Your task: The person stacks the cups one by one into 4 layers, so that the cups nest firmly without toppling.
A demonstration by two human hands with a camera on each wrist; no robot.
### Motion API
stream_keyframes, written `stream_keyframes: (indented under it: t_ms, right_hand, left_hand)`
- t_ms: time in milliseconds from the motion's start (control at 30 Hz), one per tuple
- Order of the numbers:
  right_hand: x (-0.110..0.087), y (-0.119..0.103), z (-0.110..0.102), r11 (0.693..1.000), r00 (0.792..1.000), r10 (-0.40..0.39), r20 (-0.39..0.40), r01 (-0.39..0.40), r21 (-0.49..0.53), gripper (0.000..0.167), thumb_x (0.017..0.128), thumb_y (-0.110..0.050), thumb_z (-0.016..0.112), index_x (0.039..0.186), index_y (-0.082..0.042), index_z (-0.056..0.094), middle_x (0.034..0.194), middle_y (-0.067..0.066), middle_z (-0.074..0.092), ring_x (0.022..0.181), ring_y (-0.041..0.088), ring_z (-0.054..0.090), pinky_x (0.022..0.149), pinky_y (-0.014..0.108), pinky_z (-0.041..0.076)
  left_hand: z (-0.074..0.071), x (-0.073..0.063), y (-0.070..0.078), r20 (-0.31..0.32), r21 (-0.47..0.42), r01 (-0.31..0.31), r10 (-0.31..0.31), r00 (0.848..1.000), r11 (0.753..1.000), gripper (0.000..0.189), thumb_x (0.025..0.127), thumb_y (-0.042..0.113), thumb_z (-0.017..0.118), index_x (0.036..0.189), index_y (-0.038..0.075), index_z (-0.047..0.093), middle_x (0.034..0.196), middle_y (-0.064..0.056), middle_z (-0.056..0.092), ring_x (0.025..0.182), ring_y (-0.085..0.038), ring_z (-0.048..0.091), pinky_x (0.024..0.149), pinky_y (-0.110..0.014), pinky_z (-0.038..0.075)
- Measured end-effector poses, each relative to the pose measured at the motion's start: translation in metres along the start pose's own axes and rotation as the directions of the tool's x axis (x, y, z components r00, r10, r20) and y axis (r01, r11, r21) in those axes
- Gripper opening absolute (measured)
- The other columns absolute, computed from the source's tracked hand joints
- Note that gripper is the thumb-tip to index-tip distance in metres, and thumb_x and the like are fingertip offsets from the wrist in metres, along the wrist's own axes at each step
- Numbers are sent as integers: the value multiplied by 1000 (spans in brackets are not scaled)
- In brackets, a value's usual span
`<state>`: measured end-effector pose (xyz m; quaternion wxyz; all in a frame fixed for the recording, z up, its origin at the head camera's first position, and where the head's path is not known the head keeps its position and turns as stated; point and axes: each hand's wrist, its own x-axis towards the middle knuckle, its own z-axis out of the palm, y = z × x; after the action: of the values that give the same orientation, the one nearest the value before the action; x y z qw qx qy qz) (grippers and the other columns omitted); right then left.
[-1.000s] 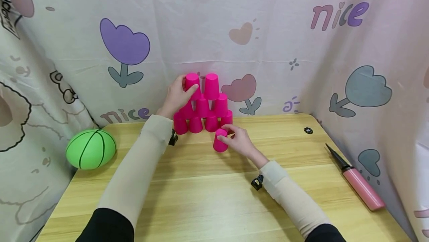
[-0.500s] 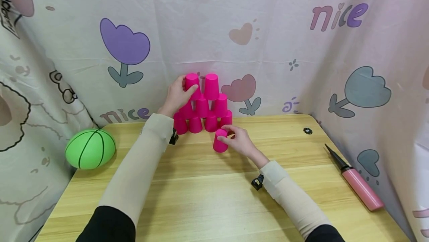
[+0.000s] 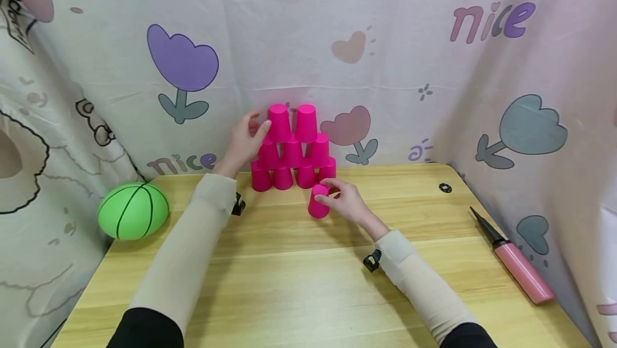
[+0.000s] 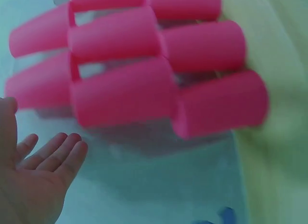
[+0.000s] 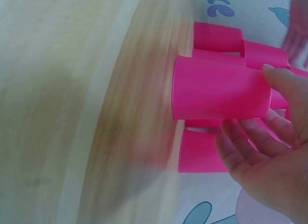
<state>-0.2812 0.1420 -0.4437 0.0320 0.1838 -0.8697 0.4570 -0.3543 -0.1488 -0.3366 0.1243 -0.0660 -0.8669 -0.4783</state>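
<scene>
Bright pink cups stand upside down in a tiered stack against the curtain: a bottom row, a middle row, and two top cups, the left one and the right one. My left hand is beside the top left cup, thumb tip close to its side. In the left wrist view its fingers are spread loosely and hold nothing. In front of the stack, my right hand pinches a separate pink cup between thumb and fingers near its closed top. That cup is upside down too, partly hiding the stack.
A green ball with black lines sits at the table's left edge. On the right lie a pink hand pump with a black nozzle and a small black disc. A printed curtain hangs behind the wooden table.
My left hand has let go of the top left cup and moved slightly left and down. The cup stays on the stack. The right hand keeps its hold on the front cup.
</scene>
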Motion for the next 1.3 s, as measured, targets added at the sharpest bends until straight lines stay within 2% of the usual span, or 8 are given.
stream_keyframes:
  t_ms: [133, 200, 267, 400, 600, 767, 1067, 1300]
  right_hand:
    - [0, -1, -1, 1000, 1000, -5, 1, 5, 8, 44, 93, -25, 82, 131, -8, 70, 113, 8, 74, 104, 25, 67, 88, 36, 59]
    - [-1, -1, -1, 1000, 1000, -7, 2, 7, 15, 44, 93, -25, 82, 131, -7, 69, 113, 9, 74, 104, 26, 67, 88, 36, 59]
    - [-1, 0, 0, 1000, 1000, -3, 2, 3, 20, 44, 93, -24, 82, 131, -7, 69, 113, 9, 74, 104, 27, 67, 89, 37, 59]
    - [-1, 0, 0, 1000, 1000, 2, 3, -2, 23, 45, 93, -24, 82, 132, -6, 69, 114, 9, 74, 105, 29, 68, 89, 38, 60]
    - [-2, 0, 1, 1000, 1000, 10, 9, -11, 27, 45, 93, -24, 83, 132, -8, 69, 114, 9, 74, 104, 28, 69, 87, 35, 60]
    - [-2, -1, 1, 1000, 1000, 10, 8, -10, 30, 44, 92, -24, 83, 131, -8, 69, 114, 9, 74, 104, 29, 68, 87, 35, 60]
    - [-2, 0, 1, 1000, 1000, -8, 13, 7, 18, 43, 93, -24, 82, 132, -9, 68, 116, 8, 74, 104, 26, 68, 88, 36, 60]
    - [-1, 2, 1, 1000, 1000, -4, 7, 4, 19, 47, 93, -23, 83, 133, -7, 66, 116, 9, 73, 103, 26, 68, 88, 36, 60]
  left_hand:
    - [-8, -10, -34, -20, 23, 3, -2, 1000, 1000, 57, 108, 38, 59, 153, 5, 48, 141, -26, 62, 131, -41, 60, 111, -56, 52]
    - [-9, -16, -53, 2, 35, -3, 3, 1000, 999, 54, 108, 34, 59, 151, 2, 50, 139, -28, 63, 128, -44, 62, 110, -57, 52]
    - [-9, -22, -67, 44, 50, 16, -18, 999, 999, 54, 108, 33, 59, 151, 1, 50, 139, -29, 62, 128, -45, 61, 110, -58, 52]
    - [-3, -28, -85, 109, 86, 56, -66, 992, 995, 57, 107, 36, 60, 153, 3, 48, 144, -28, 60, 131, -46, 60, 109, -58, 53]
    - [7, -32, -93, 161, 122, 83, -102, 982, 989, 57, 108, 36, 60, 155, 5, 47, 144, -28, 60, 132, -45, 59, 107, -57, 55]
    - [12, -35, -95, 159, 142, 70, -93, 983, 987, 56, 108, 34, 59, 155, 5, 48, 142, -28, 61, 129, -45, 61, 106, -57, 55]
    - [16, -37, -100, 172, 156, 96, -123, 977, 983, 57, 108, 36, 58, 157, 8, 46, 145, -26, 60, 130, -45, 60, 106, -57, 56]
    - [18, -37, -101, 162, 167, 83, -110, 981, 983, 56, 108, 35, 57, 156, 8, 47, 144, -27, 61, 129, -45, 61, 107, -57, 55]
